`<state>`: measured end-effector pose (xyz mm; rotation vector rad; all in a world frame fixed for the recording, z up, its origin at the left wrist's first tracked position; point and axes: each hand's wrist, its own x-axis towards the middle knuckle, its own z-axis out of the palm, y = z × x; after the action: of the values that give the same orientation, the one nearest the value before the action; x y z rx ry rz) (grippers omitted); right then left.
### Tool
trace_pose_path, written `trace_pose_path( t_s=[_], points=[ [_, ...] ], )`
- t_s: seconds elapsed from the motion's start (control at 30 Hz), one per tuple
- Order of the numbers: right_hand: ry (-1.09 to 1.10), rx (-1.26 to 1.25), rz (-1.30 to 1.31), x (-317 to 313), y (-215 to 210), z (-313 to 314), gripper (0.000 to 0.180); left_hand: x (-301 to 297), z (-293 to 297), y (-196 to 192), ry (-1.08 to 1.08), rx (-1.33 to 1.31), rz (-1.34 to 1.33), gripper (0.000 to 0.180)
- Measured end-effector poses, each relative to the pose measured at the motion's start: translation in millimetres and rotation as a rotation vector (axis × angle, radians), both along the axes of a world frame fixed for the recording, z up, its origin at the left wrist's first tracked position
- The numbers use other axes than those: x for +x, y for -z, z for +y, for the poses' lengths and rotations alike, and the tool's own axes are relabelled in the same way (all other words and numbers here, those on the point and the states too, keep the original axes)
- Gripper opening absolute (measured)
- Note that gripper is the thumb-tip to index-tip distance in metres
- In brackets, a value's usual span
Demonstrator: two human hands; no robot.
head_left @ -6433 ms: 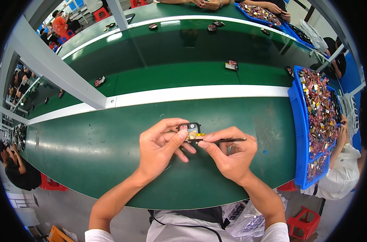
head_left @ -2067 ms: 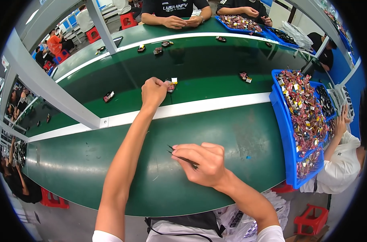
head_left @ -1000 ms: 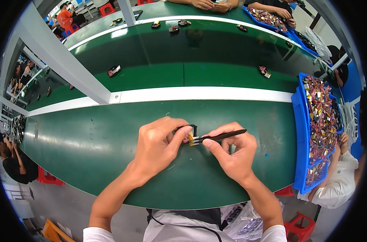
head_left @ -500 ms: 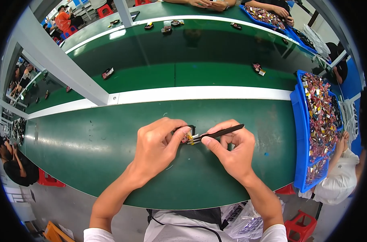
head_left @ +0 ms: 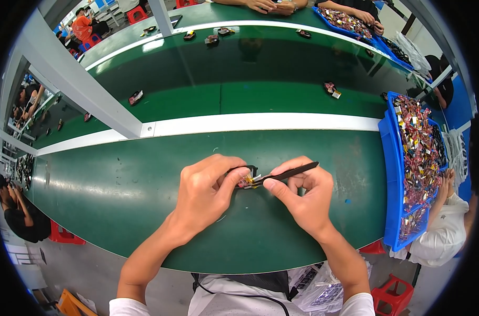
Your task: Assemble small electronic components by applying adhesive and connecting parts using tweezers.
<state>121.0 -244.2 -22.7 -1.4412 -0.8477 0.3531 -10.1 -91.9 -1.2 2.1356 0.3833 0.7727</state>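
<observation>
My left hand pinches a small black part with yellow and red bits just above the green table. My right hand grips black tweezers, whose tips touch the part from the right. Both hands meet near the table's front middle, thumbs close together. Most of the part is hidden by my fingers.
A blue tray full of several small colourful parts stands at the right edge. A white strip borders a darker conveyor belt behind, where small parts lie. A grey post crosses at left. Other people's hands work at the far side.
Since two seconds ago my left hand came back from the conveyor belt to the front, holding a small part, and the tweezers closed in on it. Over the last second the hands barely moved.
</observation>
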Motion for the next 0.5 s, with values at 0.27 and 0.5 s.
trace_pose_path(
  t_s=[0.27,0.5],
  points=[
    [-0.066,-0.036,0.165,3,-4,-1,0.014,-1,4,4,0.068,0.013,-0.014,0.009],
    [-0.089,-0.009,0.3,7,-4,-3,0.014,-2,12,0,0.21,-0.81,0.162,0.023]
  ],
)
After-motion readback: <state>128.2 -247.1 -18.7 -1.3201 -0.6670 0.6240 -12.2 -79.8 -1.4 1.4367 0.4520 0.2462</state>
